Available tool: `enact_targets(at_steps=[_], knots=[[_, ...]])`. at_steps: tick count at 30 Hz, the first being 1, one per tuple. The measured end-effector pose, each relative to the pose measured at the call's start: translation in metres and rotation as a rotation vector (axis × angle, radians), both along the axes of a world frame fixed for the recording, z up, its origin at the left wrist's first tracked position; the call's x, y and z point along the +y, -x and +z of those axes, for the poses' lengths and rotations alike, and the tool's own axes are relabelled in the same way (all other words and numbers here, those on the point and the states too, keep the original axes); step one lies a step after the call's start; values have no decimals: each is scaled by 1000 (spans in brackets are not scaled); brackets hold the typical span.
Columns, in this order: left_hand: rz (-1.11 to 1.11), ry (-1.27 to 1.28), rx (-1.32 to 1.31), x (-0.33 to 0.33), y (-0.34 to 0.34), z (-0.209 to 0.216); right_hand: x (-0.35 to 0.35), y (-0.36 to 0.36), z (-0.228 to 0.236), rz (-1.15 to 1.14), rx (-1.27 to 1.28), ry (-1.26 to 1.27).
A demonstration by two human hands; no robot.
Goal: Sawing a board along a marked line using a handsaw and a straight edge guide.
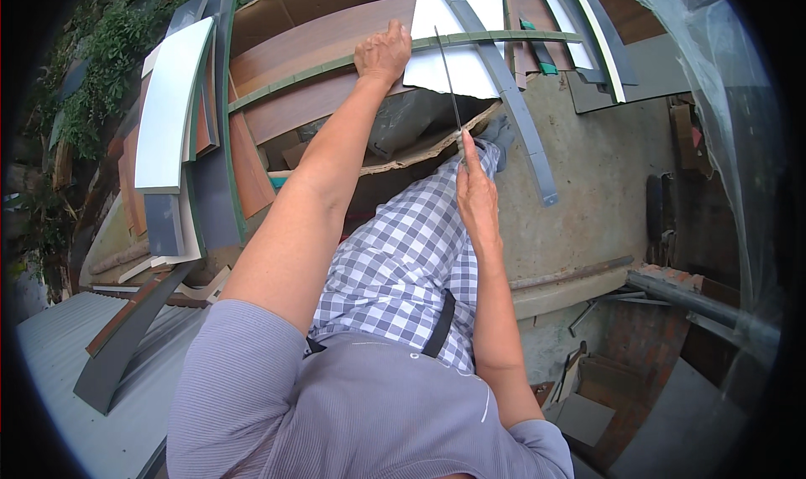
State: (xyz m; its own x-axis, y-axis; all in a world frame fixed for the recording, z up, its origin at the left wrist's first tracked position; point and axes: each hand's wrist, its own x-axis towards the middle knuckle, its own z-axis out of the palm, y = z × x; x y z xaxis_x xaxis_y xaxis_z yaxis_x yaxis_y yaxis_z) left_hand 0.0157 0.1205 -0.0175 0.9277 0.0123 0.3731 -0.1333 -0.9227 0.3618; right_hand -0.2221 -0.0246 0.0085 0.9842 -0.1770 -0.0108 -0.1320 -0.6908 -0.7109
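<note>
A long green strip that looks like split bamboo (311,73) runs crosswise over the boards, with dark marks along it. My left hand (384,55) is closed on the strip left of its middle. In my right hand (477,195) is the handle end of a tool with a long, thin, dark blade (449,80). The blade points away from me and crosses the strip to the right of my left hand. It shows nearly edge-on, so I cannot tell whether it is a knife or a saw.
Brown wood-grain boards (327,27) and a white panel (453,72) lie beneath the strip. A long grey bar (516,109) slants across at right. More panels (172,105) are stacked at left, beside plants (109,76). Clear plastic sheeting (714,59) hangs at far right.
</note>
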Motion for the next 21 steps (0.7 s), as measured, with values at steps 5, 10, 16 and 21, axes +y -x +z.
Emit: enact_targets(at_steps=[5, 10, 16, 21], knots=[[7, -5, 29, -4, -1, 3, 0, 2, 4, -29, -5, 2], [-37, 4, 34, -21, -2, 1, -12, 6, 2, -48, 7, -28], [-34, -29, 17, 8, -2, -4, 5, 7, -18, -57, -181, -110], [-192, 98, -96, 7, -4, -9, 4, 8, -16, -114, -118, -83]])
